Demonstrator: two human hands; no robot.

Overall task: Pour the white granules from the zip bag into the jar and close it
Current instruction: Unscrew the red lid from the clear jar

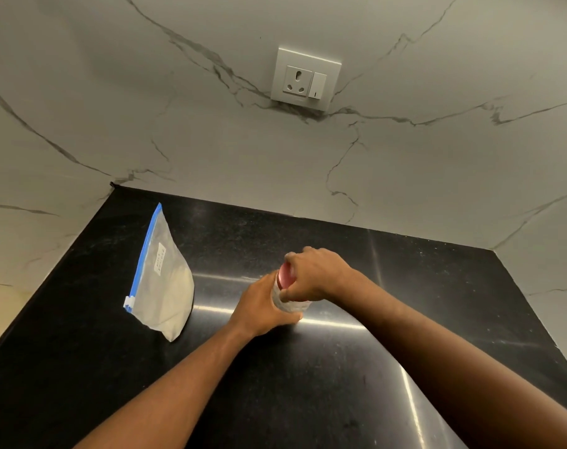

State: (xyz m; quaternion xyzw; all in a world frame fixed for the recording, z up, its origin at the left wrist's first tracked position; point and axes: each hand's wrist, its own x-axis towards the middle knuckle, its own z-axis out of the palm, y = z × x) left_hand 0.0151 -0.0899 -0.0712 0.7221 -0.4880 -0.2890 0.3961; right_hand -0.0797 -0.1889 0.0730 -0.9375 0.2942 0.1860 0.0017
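Note:
A clear jar (290, 306) with a red lid (285, 276) stands on the black counter (308, 384). My left hand (262, 311) grips the jar's body from the left. My right hand (317, 273) holds the red lid from above, fingers curled round its edge. Most of the jar is hidden by both hands. A zip bag (165, 286) with a blue slider strip and a white label stands upright to the left of the jar, apart from both hands. White granules (175, 306) fill its lower part.
A marble wall runs behind and to the left of the counter, with a white socket and switch (304, 79) on it. The counter's left edge (32, 306) runs diagonally along the wall.

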